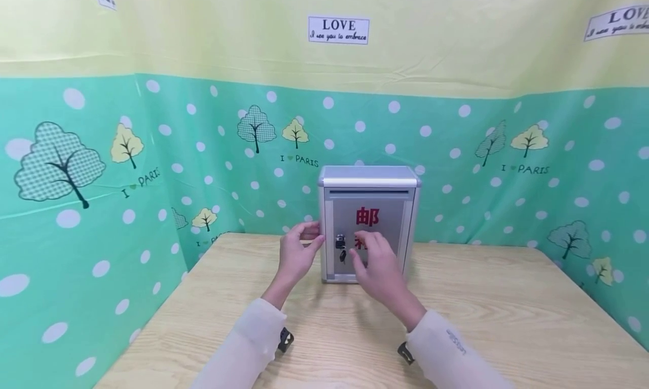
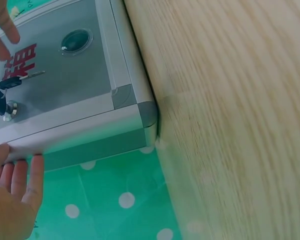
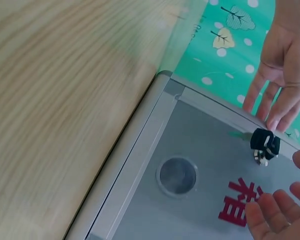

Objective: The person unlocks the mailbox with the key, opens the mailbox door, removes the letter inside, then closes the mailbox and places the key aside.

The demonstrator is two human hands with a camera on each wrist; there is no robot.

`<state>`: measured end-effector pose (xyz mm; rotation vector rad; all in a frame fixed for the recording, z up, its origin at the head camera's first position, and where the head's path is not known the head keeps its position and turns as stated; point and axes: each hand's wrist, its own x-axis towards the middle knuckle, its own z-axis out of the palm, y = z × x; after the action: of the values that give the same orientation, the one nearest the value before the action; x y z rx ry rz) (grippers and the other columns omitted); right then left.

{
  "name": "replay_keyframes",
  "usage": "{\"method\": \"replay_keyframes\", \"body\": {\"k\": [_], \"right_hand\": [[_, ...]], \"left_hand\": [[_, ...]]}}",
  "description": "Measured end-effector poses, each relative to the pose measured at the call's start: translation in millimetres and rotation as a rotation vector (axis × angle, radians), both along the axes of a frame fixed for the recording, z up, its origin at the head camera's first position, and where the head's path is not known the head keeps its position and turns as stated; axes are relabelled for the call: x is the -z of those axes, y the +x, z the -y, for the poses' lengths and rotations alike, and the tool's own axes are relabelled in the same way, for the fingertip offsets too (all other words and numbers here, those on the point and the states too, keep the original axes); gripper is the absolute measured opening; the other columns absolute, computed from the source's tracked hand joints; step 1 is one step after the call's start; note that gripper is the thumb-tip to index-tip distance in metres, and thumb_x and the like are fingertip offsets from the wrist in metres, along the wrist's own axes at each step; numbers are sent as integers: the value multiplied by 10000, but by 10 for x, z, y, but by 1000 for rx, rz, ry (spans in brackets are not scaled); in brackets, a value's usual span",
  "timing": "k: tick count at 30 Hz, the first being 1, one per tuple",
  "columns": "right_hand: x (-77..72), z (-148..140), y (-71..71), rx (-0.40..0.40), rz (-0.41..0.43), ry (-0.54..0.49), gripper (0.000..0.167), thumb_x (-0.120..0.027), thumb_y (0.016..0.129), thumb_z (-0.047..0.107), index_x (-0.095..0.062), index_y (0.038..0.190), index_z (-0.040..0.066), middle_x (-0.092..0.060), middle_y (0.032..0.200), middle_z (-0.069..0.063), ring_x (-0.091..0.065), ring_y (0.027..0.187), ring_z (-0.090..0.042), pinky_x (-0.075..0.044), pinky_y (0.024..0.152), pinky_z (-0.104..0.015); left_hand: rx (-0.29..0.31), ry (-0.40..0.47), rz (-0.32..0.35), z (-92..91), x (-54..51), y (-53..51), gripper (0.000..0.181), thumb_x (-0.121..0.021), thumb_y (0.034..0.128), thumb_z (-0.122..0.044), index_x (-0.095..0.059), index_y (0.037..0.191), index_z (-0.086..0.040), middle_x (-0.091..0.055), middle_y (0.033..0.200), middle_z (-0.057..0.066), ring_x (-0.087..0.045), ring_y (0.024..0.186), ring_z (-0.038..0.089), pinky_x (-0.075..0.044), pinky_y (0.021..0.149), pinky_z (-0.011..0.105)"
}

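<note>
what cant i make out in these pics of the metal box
Metal box, inside: hidden in every view by the front panel.
Round window: hidden in the head view by the right hand.
Lower red character: partly covered by that hand, head view.
Right hand: cut off by the right wrist view's right edge.
Hanging key: teeth too small in the head view.
Right banner: cut off by head view's edge.

Left hand (image 3: 287, 70) touches the metal box (image 3: 210, 132) at its left edge, near the lock (image 3: 260, 159) and black keys (image 3: 261, 138). Right hand (image 3: 282, 215), fingers spread, is right of the lock by a red character (image 3: 233, 212) (contact unclear).
</note>
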<state>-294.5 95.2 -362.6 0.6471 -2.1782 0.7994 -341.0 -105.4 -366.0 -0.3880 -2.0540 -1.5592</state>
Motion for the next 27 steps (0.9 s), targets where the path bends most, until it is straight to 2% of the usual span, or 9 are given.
{"method": "replay_keyframes", "body": {"k": [8,17,24,27], "right_hand": [[46,167,-91,-10,-72,124,410,-769,927,134,-625,1288,6,-658,1175,-132,-629,1062,-278,-599,920,-374],[55,254,-185,22,-243,269,322,-805,870,38,-710,1175,-6,-679,1112,-125,-626,1007,-264,-615,846,-316],[65,269,-210,71,-350,440,343,-818,817,-44,-738,1149,-4,-724,1110,-130,-654,1007,-252,-614,868,-271],[72,279,-207,74,-383,470,357,-812,795,-88,-744,1137,-14,-731,1102,-137,-660,1006,-252,-607,883,-265]], "left_hand": [[12,4,-28,12,16,-10,341,-783,882,-8,-699,1213,-15,-727,1081,144,-721,957,284,-635,810,292],[6,2,-37,16,22,-20,321,-777,895,-11,-706,1208,-21,-728,1076,143,-725,960,295,-642,822,362],[-1,-8,-34,9,27,-28,323,-775,897,-13,-703,1211,-24,-729,1084,136,-726,966,283,-640,824,350],[-3,-11,-34,9,24,-19,322,-771,902,-19,-699,1215,-22,-729,1089,135,-727,970,281,-639,826,342]]}}
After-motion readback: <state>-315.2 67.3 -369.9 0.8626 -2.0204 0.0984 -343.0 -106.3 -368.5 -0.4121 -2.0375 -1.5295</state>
